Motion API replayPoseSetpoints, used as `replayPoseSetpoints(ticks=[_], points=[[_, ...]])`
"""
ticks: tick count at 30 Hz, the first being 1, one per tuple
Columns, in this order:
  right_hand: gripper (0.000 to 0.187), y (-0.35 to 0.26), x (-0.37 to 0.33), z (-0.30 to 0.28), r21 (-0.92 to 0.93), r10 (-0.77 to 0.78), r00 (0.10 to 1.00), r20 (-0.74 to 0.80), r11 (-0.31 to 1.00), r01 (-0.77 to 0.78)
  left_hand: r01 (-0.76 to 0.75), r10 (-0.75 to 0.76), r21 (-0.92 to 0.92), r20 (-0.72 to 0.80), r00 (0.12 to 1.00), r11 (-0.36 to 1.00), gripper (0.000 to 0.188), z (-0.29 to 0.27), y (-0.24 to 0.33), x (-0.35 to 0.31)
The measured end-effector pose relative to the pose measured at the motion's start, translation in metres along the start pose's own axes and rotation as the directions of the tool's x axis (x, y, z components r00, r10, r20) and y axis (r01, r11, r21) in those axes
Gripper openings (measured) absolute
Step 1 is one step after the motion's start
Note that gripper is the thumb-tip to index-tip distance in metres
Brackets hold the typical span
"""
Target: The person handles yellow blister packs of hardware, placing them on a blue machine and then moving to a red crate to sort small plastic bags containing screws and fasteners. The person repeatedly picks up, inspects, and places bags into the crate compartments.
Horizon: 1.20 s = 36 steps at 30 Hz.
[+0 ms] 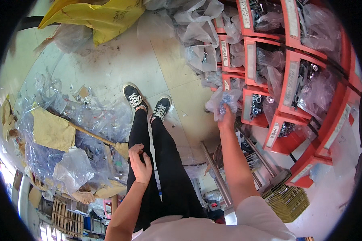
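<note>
Head view, looking straight down: the right hand (227, 116) is stretched out ahead at arm's length, its fingers closed around a clear plastic bag (223, 102) holding small metal parts. The bag bunches up above the fist, just in front of a red storage bin (254, 105) with round metal fittings inside. More red bins (293, 80) sit stacked beyond and to the right of that hand, most of them lined with crumpled clear bags of hardware.

The left hand (140, 162) rests low and close to the body, lying against the left thigh of the black trousers (165, 160); its fingers are curled loosely inward and hold nothing that can be made out. Ahead of it, between the two hands, stand a pair of black sneakers with white laces (147, 102) on the pale tiled floor (149, 60).

To the left of the left hand lies a heap of loose clear plastic sheeting (72, 168) with pieces of brown cardboard (52, 130) on top. Farther ahead of that hand, a yellow sack (100, 16) lies on the floor. Below the right forearm run some metal rods (217, 172).
</note>
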State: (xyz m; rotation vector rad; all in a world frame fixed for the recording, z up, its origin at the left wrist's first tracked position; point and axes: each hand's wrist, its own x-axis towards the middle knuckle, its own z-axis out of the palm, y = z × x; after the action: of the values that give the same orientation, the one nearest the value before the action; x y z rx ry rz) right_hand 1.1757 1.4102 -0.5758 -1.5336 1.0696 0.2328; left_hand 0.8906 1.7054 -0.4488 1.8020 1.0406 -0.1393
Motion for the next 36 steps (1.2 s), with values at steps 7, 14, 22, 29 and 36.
replayPoseSetpoints(ticks=[7,14,22,29,36], points=[[0.053,0.005,0.131,0.038,-0.280,-0.362,0.758,-0.543,0.929,0.243,-0.115,0.108,0.145,0.053,0.993,0.983,0.033,-0.003,0.002,0.016],[0.051,-0.013,0.217,0.048,-0.474,-0.439,0.589,-0.678,0.874,0.106,-0.135,0.123,0.199,0.072,0.990,0.971,0.032,-0.004,0.011,0.039],[0.051,-0.023,0.274,0.047,-0.573,-0.466,0.552,-0.692,0.819,-0.028,-0.135,0.114,0.260,0.092,0.989,0.956,0.028,-0.012,0.007,0.062],[0.053,-0.010,0.261,0.014,-0.664,-0.518,0.510,-0.687,0.732,-0.152,-0.162,0.113,0.255,0.194,0.974,0.953,0.024,-0.014,0.024,0.080],[0.055,-0.005,0.297,0.007,-0.814,-0.624,0.547,-0.558,0.538,-0.217,-0.091,0.070,0.276,0.086,0.994,0.957,0.022,-0.026,0.015,0.093]])
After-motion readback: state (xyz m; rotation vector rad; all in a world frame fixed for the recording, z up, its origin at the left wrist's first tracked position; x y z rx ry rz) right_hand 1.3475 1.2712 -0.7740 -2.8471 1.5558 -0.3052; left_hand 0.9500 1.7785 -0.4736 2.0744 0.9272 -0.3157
